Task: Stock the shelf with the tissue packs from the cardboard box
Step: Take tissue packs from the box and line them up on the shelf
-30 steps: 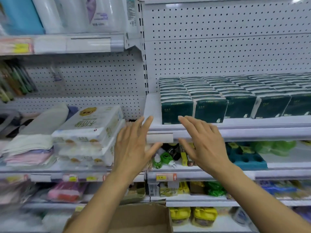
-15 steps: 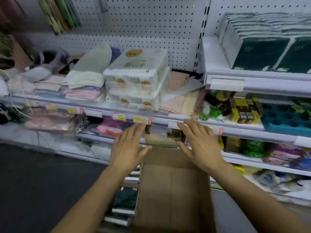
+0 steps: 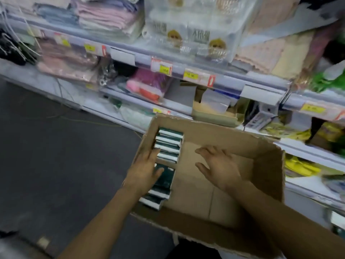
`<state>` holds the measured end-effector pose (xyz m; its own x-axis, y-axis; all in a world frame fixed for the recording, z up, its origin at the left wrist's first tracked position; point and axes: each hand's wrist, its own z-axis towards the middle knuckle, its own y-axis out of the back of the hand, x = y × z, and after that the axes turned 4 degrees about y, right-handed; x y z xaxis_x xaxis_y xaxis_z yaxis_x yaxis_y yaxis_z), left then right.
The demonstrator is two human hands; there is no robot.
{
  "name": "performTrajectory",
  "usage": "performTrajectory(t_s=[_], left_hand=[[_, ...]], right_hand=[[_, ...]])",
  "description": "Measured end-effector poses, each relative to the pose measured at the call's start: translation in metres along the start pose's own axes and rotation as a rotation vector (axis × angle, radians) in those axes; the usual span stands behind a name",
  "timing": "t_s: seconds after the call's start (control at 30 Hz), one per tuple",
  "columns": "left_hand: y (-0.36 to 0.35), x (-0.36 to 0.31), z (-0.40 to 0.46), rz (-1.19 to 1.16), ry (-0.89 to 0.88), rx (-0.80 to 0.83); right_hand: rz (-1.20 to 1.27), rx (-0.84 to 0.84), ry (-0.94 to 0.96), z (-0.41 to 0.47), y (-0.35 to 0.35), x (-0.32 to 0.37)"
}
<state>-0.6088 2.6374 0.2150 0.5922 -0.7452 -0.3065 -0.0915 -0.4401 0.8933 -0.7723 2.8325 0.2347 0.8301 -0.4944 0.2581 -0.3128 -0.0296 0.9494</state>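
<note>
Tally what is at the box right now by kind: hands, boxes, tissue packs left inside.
Hands: 2, the left hand and the right hand, neither gripping anything
Cardboard box: 1
Tissue packs: roughly 9, in a row along the box's left wall; blur and the left hand hide some
Total: roughly 12

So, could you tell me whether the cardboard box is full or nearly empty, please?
Mostly empty. The cardboard box holds one row of tissue packs along its left wall; the rest shows bare floor.
</note>
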Motion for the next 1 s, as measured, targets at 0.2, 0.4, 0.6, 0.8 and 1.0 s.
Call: performTrajectory(t_s=[0.2, 0.4, 0.6, 0.8, 1.0], left_hand=[[-0.057, 0.022, 0.031, -0.052, 0.064, 0.059], [-0.094, 0.035, 0.066, -0.029, 0.05, -0.011], [-0.109, 0.044, 0.077, 0.045, 0.048, -0.077], [-0.116, 0.04, 0.087, 0.25, 0.042, 0.005], [-0.104, 0.033, 0.074, 0.195, -0.016, -0.008]], right_hand=[[0.037, 0.097, 0.015, 0.055, -0.069, -0.005], [0.084, 0.108, 0.021, 0.108, -0.12, -0.011], [0.058, 0.142, 0.05, 0.128, -0.144, -0.013], [-0.025, 0.158, 0.063, 0.133, -0.151, -0.012], [0.184, -0.005, 0.0, 0.115, -0.134, -0.027]])
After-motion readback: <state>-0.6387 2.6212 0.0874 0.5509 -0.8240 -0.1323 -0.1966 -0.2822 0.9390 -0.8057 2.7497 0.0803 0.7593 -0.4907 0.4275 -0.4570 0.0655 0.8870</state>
